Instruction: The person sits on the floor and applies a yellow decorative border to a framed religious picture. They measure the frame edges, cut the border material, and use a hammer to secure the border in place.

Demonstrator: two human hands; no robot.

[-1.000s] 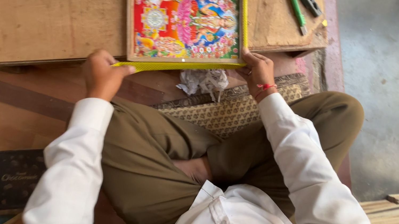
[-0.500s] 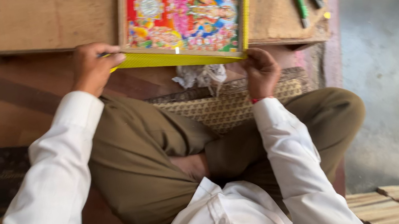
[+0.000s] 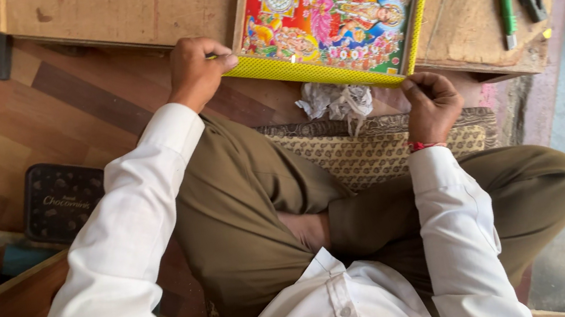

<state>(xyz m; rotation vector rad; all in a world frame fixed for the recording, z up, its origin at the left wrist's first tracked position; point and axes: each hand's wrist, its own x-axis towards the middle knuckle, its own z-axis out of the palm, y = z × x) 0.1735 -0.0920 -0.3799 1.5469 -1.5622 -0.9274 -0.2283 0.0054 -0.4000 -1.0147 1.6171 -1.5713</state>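
Wooden board worktop (image 3: 120,10) | yellow-framed colourful picture (image 3: 334,12) had shifted left, nearer | left hand (image 3: 195,70) pinched its lower edge | right hand (image 3: 431,107) pinched its corner | grip unchanged.

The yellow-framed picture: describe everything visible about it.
The yellow-framed picture is a rectangular, brightly coloured print of figures and flowers on red, set in a thin textured yellow frame. It lies flat and slightly askew on a low wooden board, its top edge cut off by the view. The left hand grips its near left corner; the right hand touches its near right corner.
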